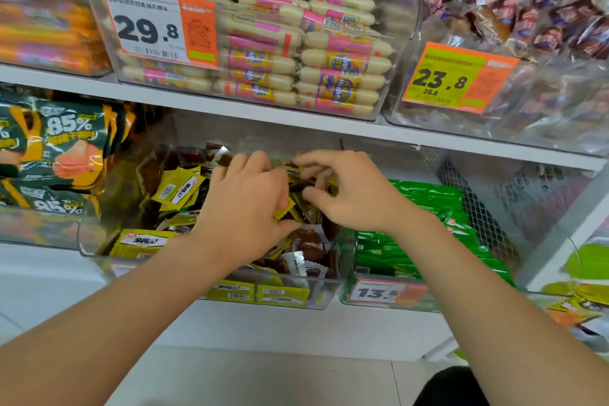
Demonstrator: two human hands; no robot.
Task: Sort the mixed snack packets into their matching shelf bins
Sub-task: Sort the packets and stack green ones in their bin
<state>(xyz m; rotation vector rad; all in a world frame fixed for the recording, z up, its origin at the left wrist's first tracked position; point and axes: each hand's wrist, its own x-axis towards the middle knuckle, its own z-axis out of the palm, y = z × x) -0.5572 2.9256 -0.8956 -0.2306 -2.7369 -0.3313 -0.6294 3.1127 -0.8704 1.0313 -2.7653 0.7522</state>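
A clear middle bin (324,298) on the lower shelf holds a heap of yellow snack packets (178,189) mixed with brown pieces in clear wrappers (309,252). Both my hands are inside it, over the heap. My left hand (245,204) is closed around a small bunch of yellow packets, and one yellow edge (284,212) sticks out by the thumb. My right hand (349,191) pinches a yellow-and-brown packet (291,167) between forefinger and thumb, right beside my left fingertips.
Right of the middle bin is a bin of green packets (425,199) with a 13.5 price tag (379,293). Dark green 85% bags (66,148) fill the left. The shelf above holds white-and-pink sausages (296,53), orange sausages (43,39) and brown wrapped snacks (527,20).
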